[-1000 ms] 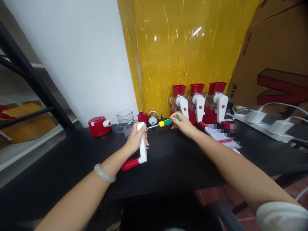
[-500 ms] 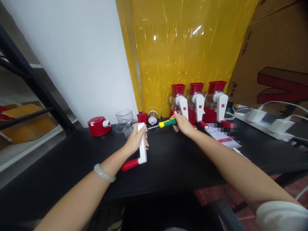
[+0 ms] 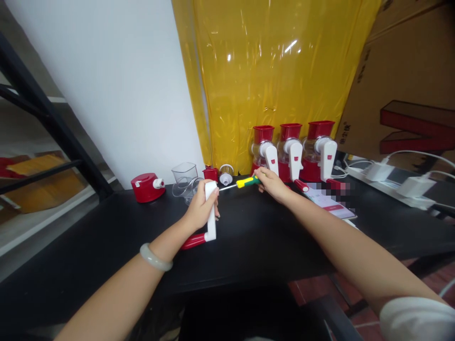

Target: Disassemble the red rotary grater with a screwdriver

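Note:
My left hand [image 3: 201, 206] is wrapped round a white crank handle [image 3: 211, 222] with a red grip at its lower end, held over the black table. In my right hand [image 3: 270, 183] is a screwdriver [image 3: 245, 182] with a green and yellow handle. Its shaft points left, and the tip meets the upper part of the crank handle; my left fingers partly hide that contact. Behind my left hand stands a clear plastic housing [image 3: 185, 174]. Near it are a small red part [image 3: 210, 174] and a metal grater drum [image 3: 226, 175]. A red base [image 3: 147, 187] sits farther left.
Three red and white rotary graters [image 3: 293, 154] stand in a row at the back right. A phone [image 3: 329, 202] lies before them. A white power strip [image 3: 398, 187] with chargers and cables is at the right, by a cardboard box [image 3: 401, 76]. Shelving [image 3: 42, 104] borders the left.
The crank handle and screwdriver remain joined, with only a slight shift. My right hand has turned a little on the screwdriver handle.

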`<state>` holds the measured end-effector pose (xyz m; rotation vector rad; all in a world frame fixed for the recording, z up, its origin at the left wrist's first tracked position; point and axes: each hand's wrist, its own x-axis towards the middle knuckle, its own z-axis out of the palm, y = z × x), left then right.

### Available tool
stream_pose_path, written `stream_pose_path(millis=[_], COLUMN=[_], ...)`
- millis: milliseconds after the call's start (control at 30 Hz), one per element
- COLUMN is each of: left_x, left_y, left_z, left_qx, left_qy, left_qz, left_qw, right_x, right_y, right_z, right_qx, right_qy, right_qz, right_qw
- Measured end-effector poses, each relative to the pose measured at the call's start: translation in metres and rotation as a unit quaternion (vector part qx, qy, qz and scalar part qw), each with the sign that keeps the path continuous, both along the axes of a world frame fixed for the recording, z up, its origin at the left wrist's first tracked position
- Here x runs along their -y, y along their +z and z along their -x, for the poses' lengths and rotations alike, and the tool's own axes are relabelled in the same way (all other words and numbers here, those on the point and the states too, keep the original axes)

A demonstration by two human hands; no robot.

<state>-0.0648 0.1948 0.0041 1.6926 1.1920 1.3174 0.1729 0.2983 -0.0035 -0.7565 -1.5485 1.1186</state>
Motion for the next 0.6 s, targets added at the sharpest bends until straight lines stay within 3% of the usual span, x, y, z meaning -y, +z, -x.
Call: stream_pose_path(millis=[400,600], left_x=[0.001,-0.0008], left_y=[0.0025,0.0037], left_z=[-0.004,-0.0059], left_qx=[0.071,0.106], left_qy=[-0.021,-0.015], left_qz=[0.039,0.084], left_qw=[0.996,0.991], right_x=[0.004,0.0031], right_y=[0.0043,0.004], right_z=[0.0002,-0.0021], right_qx=[-0.088,-0.029], right_qy=[0.06,0.028], right_qz=[0.039,0.004], right_qw=[0.994,0.999])
